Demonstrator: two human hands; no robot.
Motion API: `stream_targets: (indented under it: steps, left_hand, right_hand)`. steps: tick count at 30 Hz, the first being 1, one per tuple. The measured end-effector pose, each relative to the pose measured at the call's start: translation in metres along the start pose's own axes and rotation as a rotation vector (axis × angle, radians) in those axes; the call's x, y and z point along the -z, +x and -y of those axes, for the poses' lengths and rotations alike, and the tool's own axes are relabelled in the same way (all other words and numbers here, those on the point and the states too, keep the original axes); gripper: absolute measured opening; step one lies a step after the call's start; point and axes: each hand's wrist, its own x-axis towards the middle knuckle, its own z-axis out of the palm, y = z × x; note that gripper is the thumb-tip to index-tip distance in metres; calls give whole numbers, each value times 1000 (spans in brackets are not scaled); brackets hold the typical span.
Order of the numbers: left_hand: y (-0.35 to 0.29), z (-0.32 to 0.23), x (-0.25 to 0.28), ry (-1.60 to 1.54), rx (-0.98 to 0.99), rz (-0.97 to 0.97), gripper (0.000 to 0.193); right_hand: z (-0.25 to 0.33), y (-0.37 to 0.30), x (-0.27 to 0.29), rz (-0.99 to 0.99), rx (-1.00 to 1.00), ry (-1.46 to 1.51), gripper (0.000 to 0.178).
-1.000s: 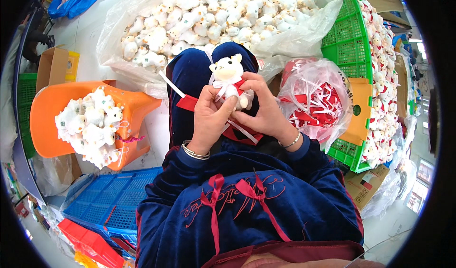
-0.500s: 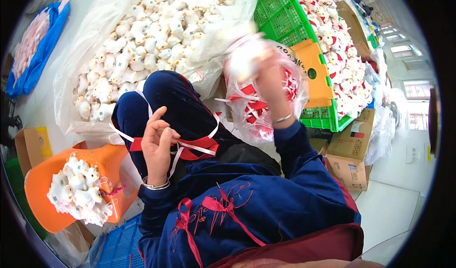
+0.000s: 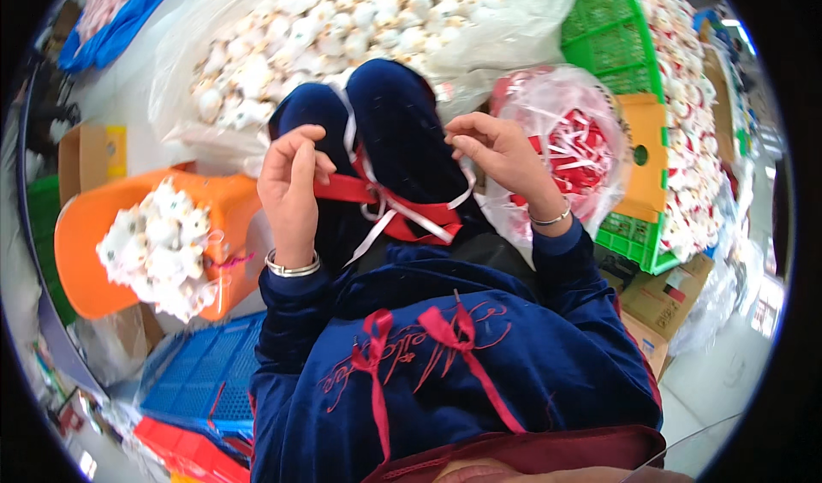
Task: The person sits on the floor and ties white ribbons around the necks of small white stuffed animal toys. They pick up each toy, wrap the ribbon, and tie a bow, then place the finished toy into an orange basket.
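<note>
On my lap lie red fabric pieces (image 3: 342, 188) with white ribbons (image 3: 417, 217), one ribbon running up between my knees. My left hand (image 3: 293, 187) is over my left thigh beside the red pieces, its fingers loosely bent and apart, with nothing visible in it. Above my right thigh, my right hand (image 3: 507, 156) has its thumb and index finger slightly apart and appears to hold nothing. It is nearest a clear plastic bag (image 3: 501, 213) of red pieces with white ribbons, on my right.
Ahead, a large plastic sheet (image 3: 175, 76) holds a heap of white plush toys (image 3: 342, 25). To my left, more plush toys (image 3: 163, 247) sit on an orange chair (image 3: 77, 256). A green crate (image 3: 612, 33) of red-and-white toys and cardboard boxes (image 3: 676, 299) stand right.
My right hand, blurred with a white plush toy by the bag on the right, has come back over my lap without it. The view has shifted, and my left hand stays by the red pieces.
</note>
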Motion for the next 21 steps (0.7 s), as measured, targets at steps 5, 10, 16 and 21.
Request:
stream_targets:
  steps: [5,10,16,21]
  left_hand:
    - [-4,-6,34,79,-15,-40,13]
    - [-16,7,31,133,2,39,12]
    - [-14,4,33,107,17,5,9]
    - [-21,10,55,146,68,-56,11]
  right_hand:
    - [20,11,-26,141,216,-303,22]
    - [23,-1,-57,354,315,-841,26]
    - [21,0,-44,336,298,-631,10]
    - [16,3,-33,9,130,-344,10]
